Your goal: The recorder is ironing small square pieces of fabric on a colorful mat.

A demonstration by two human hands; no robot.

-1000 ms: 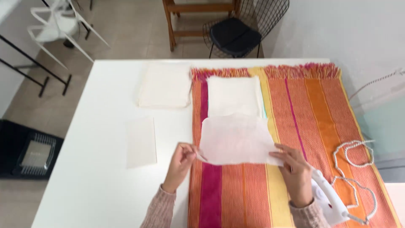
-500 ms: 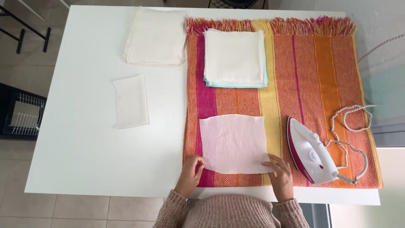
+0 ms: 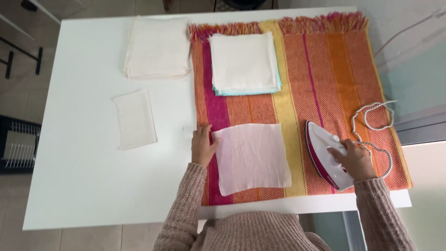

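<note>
One hand steadies a thin cloth, the other grips an iron on a striped blanket.

The right hand (image 3: 355, 159) curls its fingers around the handle of the white and magenta iron (image 3: 325, 155), which stands on the striped blanket (image 3: 325, 83) just right of the pale square cloth (image 3: 251, 157). The left hand (image 3: 202, 145) lies flat, fingers released, pressing the cloth's left edge; both sleeved forearms angle in from the near table edge. A braided cord (image 3: 371, 125) loops beside the iron. Farther off lie a small folded cloth (image 3: 134, 119) on the white table (image 3: 83, 186), a stack of folded cloths (image 3: 245, 63) and a second cream pile (image 3: 158, 47).
</note>
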